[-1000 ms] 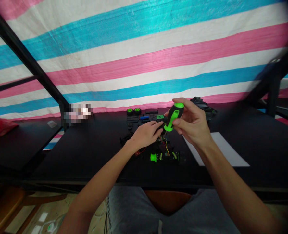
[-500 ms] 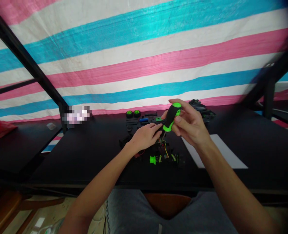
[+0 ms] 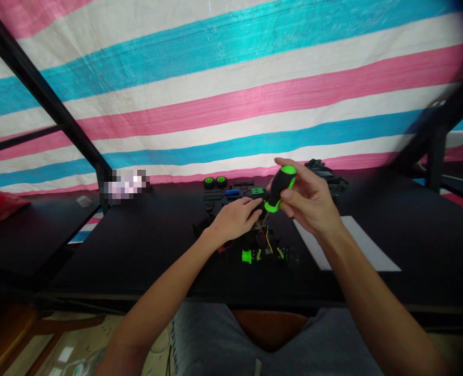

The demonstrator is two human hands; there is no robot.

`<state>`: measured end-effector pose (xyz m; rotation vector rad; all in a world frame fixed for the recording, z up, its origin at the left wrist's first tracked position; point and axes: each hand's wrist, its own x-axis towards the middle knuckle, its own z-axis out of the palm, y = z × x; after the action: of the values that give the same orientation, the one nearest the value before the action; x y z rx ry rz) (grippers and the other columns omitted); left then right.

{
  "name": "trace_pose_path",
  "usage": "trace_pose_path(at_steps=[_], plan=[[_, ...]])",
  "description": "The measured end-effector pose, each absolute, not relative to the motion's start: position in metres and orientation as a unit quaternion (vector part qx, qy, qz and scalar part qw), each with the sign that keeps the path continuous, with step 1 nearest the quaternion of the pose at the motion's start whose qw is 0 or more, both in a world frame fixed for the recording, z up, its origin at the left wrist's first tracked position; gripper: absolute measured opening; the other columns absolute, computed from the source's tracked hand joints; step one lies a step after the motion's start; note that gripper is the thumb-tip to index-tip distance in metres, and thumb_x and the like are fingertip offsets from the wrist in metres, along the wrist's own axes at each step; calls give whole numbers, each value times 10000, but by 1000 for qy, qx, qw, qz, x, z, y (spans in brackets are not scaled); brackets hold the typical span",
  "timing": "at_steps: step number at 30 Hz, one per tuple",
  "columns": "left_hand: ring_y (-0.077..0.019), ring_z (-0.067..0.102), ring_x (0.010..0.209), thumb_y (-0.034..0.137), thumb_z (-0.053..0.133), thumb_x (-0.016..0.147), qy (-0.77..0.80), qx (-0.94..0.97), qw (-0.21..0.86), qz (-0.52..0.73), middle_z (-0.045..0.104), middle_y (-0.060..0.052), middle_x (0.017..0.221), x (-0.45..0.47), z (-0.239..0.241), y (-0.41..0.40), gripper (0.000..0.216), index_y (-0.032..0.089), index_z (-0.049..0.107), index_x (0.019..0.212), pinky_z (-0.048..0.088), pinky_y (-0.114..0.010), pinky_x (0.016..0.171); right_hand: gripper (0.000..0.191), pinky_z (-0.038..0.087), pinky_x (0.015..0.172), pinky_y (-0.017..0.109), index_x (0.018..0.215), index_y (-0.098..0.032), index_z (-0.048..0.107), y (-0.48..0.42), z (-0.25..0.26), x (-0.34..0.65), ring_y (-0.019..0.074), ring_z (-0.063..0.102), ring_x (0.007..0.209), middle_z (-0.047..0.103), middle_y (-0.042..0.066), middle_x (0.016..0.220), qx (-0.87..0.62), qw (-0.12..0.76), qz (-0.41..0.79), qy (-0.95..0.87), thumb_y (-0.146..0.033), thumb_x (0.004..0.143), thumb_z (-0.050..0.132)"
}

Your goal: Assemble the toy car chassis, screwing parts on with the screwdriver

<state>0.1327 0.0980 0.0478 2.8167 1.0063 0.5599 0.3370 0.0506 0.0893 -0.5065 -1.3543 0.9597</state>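
In my right hand (image 3: 307, 196) is a black and green screwdriver (image 3: 282, 188), its handle leaning to the right and its shaft pointing down. The tip goes into a dark toy car chassis (image 3: 263, 237) with yellow and red wires; the exact contact spot is too dark to make out. My left hand (image 3: 237, 216) lies over the chassis, fingers and thumb around a part just left of the shaft. What its fingertips press on is partly hidden. A bright green wheel hub (image 3: 246, 256) shows at the chassis's near end.
Behind the hands lie two green-rimmed wheels (image 3: 214, 181), a blue cylinder (image 3: 232, 192), a green piece (image 3: 257, 191) and black parts. A white sheet (image 3: 356, 245) is under my right forearm. Black gloves or a similar dark heap (image 3: 329, 175) sit farther back. Dark posts stand at both sides.
The screwdriver handle has shifted slightly to the right and turned a little in my right hand. My left hand stays in place on the chassis.
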Motion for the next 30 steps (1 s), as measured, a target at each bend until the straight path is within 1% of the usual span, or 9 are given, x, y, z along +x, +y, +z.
trace_pose_path(at_steps=[4,8,9,12,14,18,24,28,30], plan=[[-291,773,1161,357,464,1193,339,924,50,170,775,-143,1244,133,49,98,365,153,740,1314,625,-413,1055,574,420,354,237,1525,-385,685,48,89,339,59,561,392,838,42,1123,-208,614,443,-619,-420,981,864],[-299,773,1175,350,462,1194,339,925,52,165,779,-147,1231,134,51,97,369,140,742,1312,617,-414,1068,590,479,367,244,1605,-393,614,46,90,339,112,657,405,835,18,945,-194,595,456,-633,-411,1043,794],[-297,774,1174,349,462,1194,339,924,52,166,779,-145,1232,134,51,97,367,143,744,1308,617,-410,1067,591,512,382,252,1607,-390,610,45,90,339,121,676,417,837,19,947,-193,596,455,-633,-411,1045,792],[-289,775,1167,352,460,1194,339,924,51,170,778,-138,1239,134,52,96,364,157,751,1294,619,-400,1053,544,608,442,279,1554,-383,639,45,90,339,127,722,449,852,54,1145,-177,598,453,-637,-407,1037,804],[-291,775,1162,353,457,1194,338,924,54,170,777,-140,1242,133,53,95,368,154,752,1286,622,-401,1044,538,633,453,285,1518,-374,656,45,90,339,132,738,460,844,71,1226,-160,597,455,-641,-433,1013,832],[-293,778,1150,358,459,1192,338,923,57,172,777,-146,1224,133,52,96,375,146,750,1297,622,-397,1036,649,602,394,277,1502,-366,655,48,87,341,141,721,440,841,67,1184,-162,594,454,-644,-495,924,919],[-291,764,1195,355,443,1192,336,924,58,175,769,-153,1310,134,50,97,389,151,736,1346,615,-416,1080,585,492,338,217,1402,-377,741,52,86,339,56,623,438,792,37,1274,-206,638,420,-612,-368,866,975],[-285,762,1201,355,441,1194,334,924,62,175,766,-150,1333,133,50,97,387,157,737,1347,613,-419,1092,558,456,367,218,1408,-381,759,53,86,340,54,587,479,802,25,1204,-226,642,407,-609,-366,886,958],[-286,761,1203,354,443,1195,334,924,64,175,765,-150,1334,133,49,97,387,154,736,1349,611,-419,1095,544,427,371,225,1424,-380,752,53,86,342,38,546,458,810,34,1243,-236,637,406,-612,-371,912,936]])
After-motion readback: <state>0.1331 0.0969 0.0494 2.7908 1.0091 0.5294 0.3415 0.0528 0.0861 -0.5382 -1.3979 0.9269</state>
